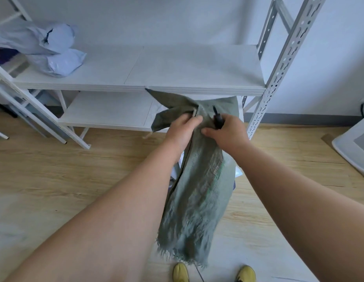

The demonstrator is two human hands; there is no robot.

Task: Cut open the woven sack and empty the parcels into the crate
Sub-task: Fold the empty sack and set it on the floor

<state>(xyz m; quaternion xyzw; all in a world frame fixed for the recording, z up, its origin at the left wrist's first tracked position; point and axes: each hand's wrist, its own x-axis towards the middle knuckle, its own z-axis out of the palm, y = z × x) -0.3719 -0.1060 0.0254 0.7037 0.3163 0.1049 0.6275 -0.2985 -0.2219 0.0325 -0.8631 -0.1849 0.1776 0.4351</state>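
Note:
A grey-green woven sack (197,190) hangs limp in front of me, its frayed cut end down near my feet. My left hand (182,130) grips the sack's bunched upper part. My right hand (228,132) grips the fabric beside it and also holds a black-handled cutting tool (217,119) with its tip pointing up. Pale parcels (176,169) show behind the sack, by its left edge. The crate is hidden behind the sack, so I cannot tell how it stands.
A white metal shelf rack (197,68) stands ahead, with two light blue parcels (53,49) on its left side. A white bin (352,147) sits at the right on the wooden floor. My yellow shoes (213,273) are at the bottom.

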